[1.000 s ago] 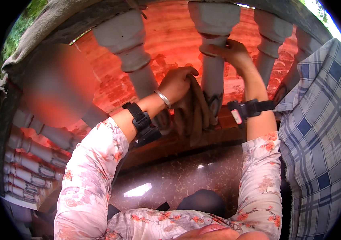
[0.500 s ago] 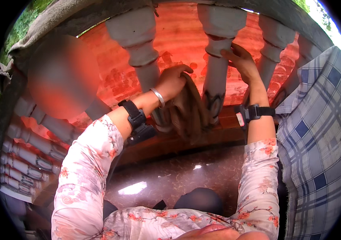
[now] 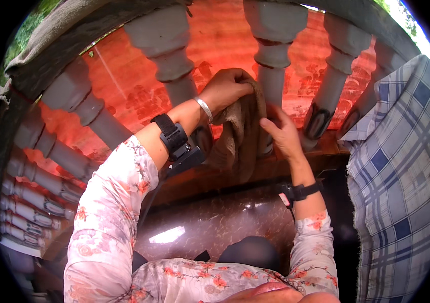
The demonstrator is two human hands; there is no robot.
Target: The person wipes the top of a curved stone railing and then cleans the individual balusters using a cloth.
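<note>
My left hand (image 3: 227,91) pinches the top of a brown cloth (image 3: 242,131), which hangs down in folds in front of the railing. Just right of the cloth is my right hand (image 3: 283,134), thumb and fingers apart and holding nothing. It is close to the lower part of a grey baluster (image 3: 270,81); whether it touches the baluster I cannot tell. Another grey baluster (image 3: 177,76) stands behind my left wrist. Straps with dark devices sit on both forearms, and a silver bangle (image 3: 204,109) is on my left wrist.
Red translucent sheeting (image 3: 220,38) covers the outer side of the railing. A plaid cloth (image 3: 401,166) hangs at the right. Over the rail at the upper left lies a greyish towel (image 3: 48,38). Below is a shiny reddish-brown floor (image 3: 210,227), with more balusters curving away left.
My right hand has come down from the upper part of the baluster to beside the cloth. My left hand has shifted slightly up and right, with the cloth still in it.
</note>
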